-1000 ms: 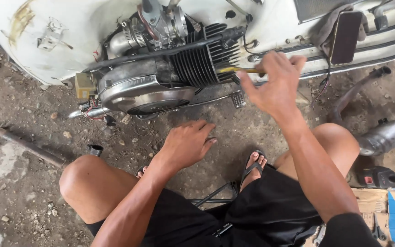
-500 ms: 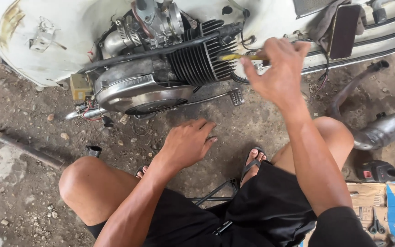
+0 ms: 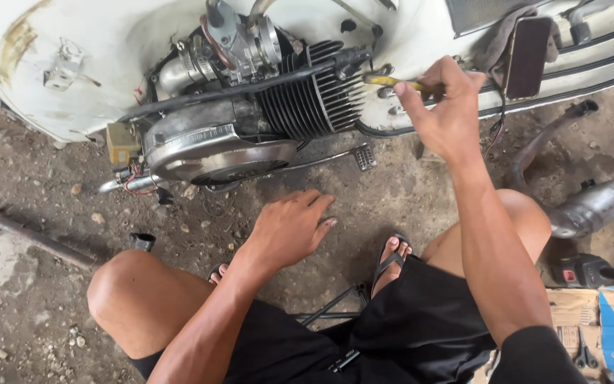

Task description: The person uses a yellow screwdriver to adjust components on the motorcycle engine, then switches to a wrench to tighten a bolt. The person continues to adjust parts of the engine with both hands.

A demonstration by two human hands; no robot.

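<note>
- While our right hand stays clamped on the yellow-handled tool at the finned cylinder, upper centre, it could slip.
- Left hand hangs open, steadying nothing.

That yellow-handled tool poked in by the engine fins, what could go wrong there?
The yellow-handled tool in the right hand could slip and scrape knuckles on the black cooling fins. The left hand rests on gritty ground, and the sandalled toes sit exposed below the work.
</note>
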